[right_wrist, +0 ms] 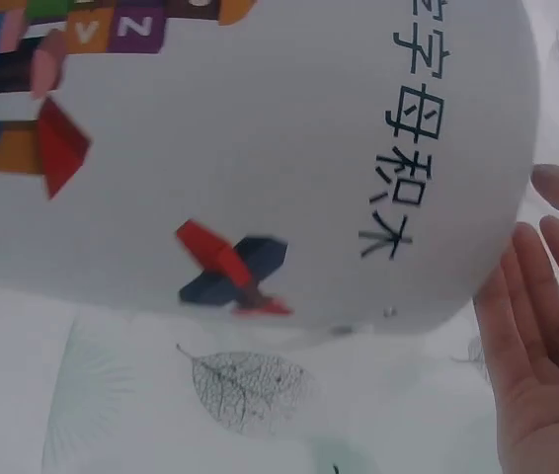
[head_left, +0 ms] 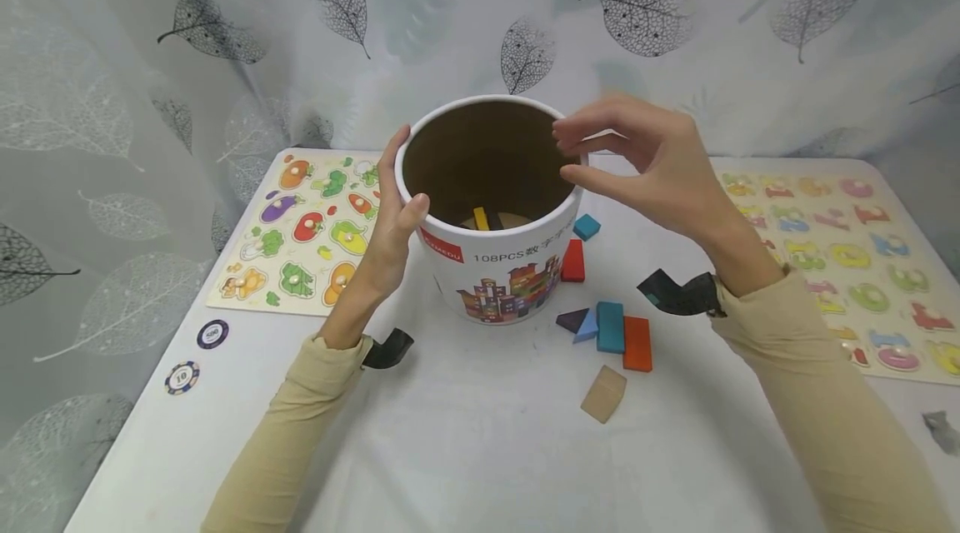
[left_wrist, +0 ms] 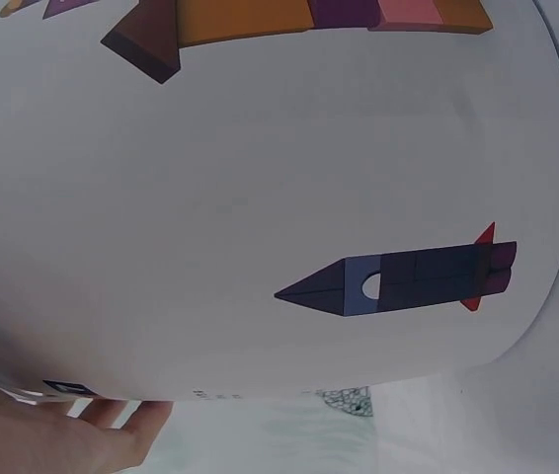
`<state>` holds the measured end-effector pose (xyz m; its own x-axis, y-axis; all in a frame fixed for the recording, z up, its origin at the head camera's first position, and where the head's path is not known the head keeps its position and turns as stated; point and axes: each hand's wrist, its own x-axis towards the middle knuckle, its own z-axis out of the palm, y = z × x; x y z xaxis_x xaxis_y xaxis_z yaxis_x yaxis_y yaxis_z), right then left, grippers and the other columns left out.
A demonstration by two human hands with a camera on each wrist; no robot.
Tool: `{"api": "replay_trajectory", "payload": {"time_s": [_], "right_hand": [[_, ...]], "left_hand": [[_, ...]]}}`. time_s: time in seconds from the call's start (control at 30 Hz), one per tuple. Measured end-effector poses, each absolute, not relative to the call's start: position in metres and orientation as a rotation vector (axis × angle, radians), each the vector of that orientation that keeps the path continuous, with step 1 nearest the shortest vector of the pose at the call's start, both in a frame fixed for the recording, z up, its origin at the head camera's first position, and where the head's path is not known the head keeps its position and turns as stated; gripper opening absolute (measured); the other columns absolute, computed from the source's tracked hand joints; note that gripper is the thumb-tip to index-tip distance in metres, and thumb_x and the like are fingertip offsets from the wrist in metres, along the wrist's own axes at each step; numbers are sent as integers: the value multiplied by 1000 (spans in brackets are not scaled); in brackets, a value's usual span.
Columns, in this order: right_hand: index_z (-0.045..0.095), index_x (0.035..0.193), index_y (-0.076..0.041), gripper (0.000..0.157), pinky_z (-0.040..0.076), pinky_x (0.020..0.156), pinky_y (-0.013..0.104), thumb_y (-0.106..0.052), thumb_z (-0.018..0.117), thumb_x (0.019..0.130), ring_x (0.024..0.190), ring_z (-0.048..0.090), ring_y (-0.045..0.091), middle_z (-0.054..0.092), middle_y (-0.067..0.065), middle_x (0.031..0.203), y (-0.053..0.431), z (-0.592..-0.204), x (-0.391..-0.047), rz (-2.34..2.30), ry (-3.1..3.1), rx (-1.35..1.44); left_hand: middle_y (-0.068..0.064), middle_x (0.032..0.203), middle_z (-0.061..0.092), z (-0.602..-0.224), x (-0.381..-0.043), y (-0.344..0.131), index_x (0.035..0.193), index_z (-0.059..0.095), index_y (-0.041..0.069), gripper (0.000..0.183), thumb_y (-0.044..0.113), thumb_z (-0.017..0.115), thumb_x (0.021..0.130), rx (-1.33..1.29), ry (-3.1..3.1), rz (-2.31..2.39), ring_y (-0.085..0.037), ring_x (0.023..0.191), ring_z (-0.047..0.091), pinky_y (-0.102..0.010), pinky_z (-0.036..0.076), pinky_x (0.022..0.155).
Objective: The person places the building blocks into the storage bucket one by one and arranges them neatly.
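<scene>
A white cardboard bucket (head_left: 450,283) printed with colorful block buildings stands on the table, its round mouth tilted toward me. My left hand (head_left: 390,233) holds it at the left side, thumb by the front of the rim and fingers along the outer wall. At the right rim hovers my right hand (head_left: 645,154), thumb and fingers apart with nothing between them. The right wrist view shows that hand's spread fingers right beside the bucket's top edge. Inside the bucket lie a yellow block (head_left: 481,218) and a dark block (head_left: 495,221).
Right of the bucket lie a red block (head_left: 573,261), teal block (head_left: 611,327), orange-red block (head_left: 637,343) and tan block (head_left: 603,394). A vegetable puzzle board (head_left: 255,266) sits left, a number puzzle board (head_left: 847,275) right. Two poker chips (head_left: 182,378) rest near the left edge.
</scene>
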<state>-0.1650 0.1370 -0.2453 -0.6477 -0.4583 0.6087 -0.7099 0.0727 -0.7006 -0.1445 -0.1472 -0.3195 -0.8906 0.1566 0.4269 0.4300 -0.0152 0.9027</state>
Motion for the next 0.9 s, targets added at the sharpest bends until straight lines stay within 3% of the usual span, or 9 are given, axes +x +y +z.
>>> {"api": "replay_trajectory", "payload": {"time_s": [0.17, 0.3, 0.47, 0.53, 0.73, 0.9], "right_hand": [[64, 114, 11, 47, 52, 95, 25, 22, 74, 69, 103, 64, 23, 66, 15, 112, 167, -255, -146, 1646, -2080, 1188], [67, 112, 6, 54, 48, 97, 17, 21, 80, 61, 105, 63, 13, 67, 7, 112, 191, -272, -126, 1449, -2236, 1136], [69, 115, -18, 60, 45, 92, 8, 5, 87, 63, 104, 59, 2, 66, -8, 111, 211, -311, -107, 1142, -2520, 1156], [69, 116, -22, 57, 44, 91, 8, -2, 88, 66, 104, 58, 3, 65, -10, 111, 218, -329, -102, 1094, -2624, 1172], [70, 114, -24, 48, 44, 94, 10, -27, 89, 70, 105, 55, 1, 61, -15, 114, 234, -373, -90, 946, -2882, 1105], [69, 116, -24, 53, 37, 98, 4, -28, 90, 67, 108, 53, 2, 59, -15, 117, 236, -389, -86, 961, -2892, 1089]], "left_hand": [[-7, 153, 28, -320, -146, -148, 155, 11, 24, 108, 77, 60, 74, -634, -2043, -2017, -31, 140, 29, -64, 27, 112], [-7, 154, 28, -319, -146, -148, 154, 11, 25, 106, 76, 60, 75, -635, -2040, -2020, -33, 140, 29, -64, 26, 112], [-6, 153, 28, -318, -144, -148, 154, 12, 26, 107, 78, 60, 73, -606, -2054, -2007, -31, 140, 28, -62, 24, 113], [-6, 153, 28, -318, -143, -148, 154, 12, 27, 108, 78, 60, 73, -602, -2054, -2011, -30, 140, 28, -62, 24, 113], [-7, 153, 28, -318, -144, -145, 154, 11, 27, 108, 78, 61, 73, -613, -2037, -2032, -31, 140, 28, -62, 23, 114], [-7, 153, 28, -318, -143, -146, 154, 11, 27, 109, 79, 61, 72, -596, -2048, -2021, -30, 140, 28, -62, 23, 114]]}}
